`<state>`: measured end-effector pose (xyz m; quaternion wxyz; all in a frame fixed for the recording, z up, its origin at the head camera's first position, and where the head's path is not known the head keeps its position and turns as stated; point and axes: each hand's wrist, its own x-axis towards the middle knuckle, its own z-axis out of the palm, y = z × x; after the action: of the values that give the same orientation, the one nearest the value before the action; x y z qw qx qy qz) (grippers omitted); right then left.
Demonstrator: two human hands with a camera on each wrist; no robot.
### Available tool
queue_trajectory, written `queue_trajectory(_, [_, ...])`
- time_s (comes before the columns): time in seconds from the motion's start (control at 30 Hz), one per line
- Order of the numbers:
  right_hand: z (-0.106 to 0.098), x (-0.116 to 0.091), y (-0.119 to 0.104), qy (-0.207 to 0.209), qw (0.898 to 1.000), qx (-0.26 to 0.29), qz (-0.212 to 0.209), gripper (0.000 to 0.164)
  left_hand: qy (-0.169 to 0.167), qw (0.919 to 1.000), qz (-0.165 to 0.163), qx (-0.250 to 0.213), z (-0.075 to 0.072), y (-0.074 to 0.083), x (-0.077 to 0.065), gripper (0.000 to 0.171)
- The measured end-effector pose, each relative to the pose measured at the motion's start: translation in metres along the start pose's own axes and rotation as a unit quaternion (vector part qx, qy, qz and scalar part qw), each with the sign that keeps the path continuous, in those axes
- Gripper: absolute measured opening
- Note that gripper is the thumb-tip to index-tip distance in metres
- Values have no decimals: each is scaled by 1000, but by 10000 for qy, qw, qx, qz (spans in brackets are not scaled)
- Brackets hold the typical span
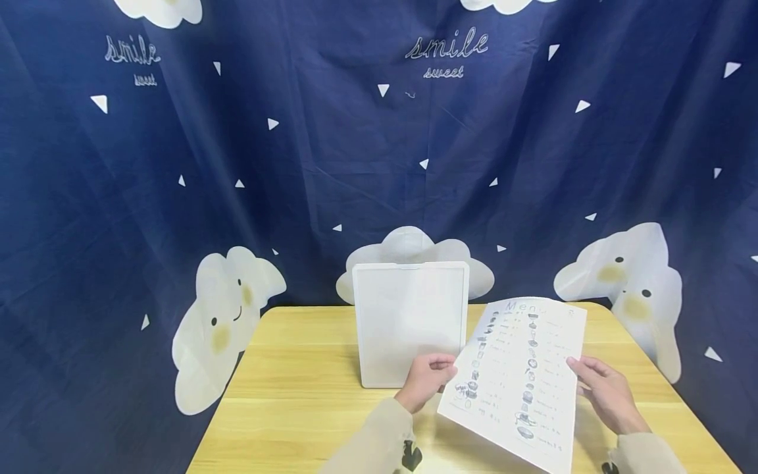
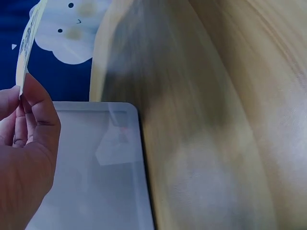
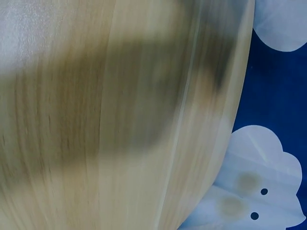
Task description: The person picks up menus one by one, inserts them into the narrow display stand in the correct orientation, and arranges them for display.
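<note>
A sheet of paper headed "Menu" (image 1: 509, 375), with columns of small pictures and handwriting, is held tilted above the right part of the table. My left hand (image 1: 428, 378) pinches its left edge between thumb and fingers. On the opposite edge, my right hand (image 1: 606, 392) grips the sheet, thumb on the printed face. In the left wrist view the left hand (image 2: 29, 148) holds the paper (image 2: 28, 45), which shows nearly edge-on. Just behind the left hand is a white rectangular frame (image 1: 408, 322) with a pale panel. The right wrist view does not show the right hand.
The wooden table (image 1: 296, 388) has rounded far corners. A dark blue curtain (image 1: 355, 164) with white clouds and triangles hangs behind it. The white frame takes up the middle of the table toward the back.
</note>
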<state>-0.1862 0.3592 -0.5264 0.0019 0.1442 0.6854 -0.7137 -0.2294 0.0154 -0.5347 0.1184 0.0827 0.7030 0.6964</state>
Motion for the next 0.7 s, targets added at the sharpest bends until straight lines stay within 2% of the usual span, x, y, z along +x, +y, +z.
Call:
queue_trajectory(0.27, [-2, -2, -2, 49, 9992, 388, -129, 14, 51, 9988, 321, 354, -1, 12, 8, 20])
queue_trajectory(0.53, [-1, -2, -2, -94, 9966, 730, -375, 15, 581, 9920, 733, 846, -1, 23, 13, 18])
queue_trajectory(0.7, [1, -1, -2, -158, 9974, 558, -438, 14, 908, 9878, 848, 937, 0, 27, 13, 17])
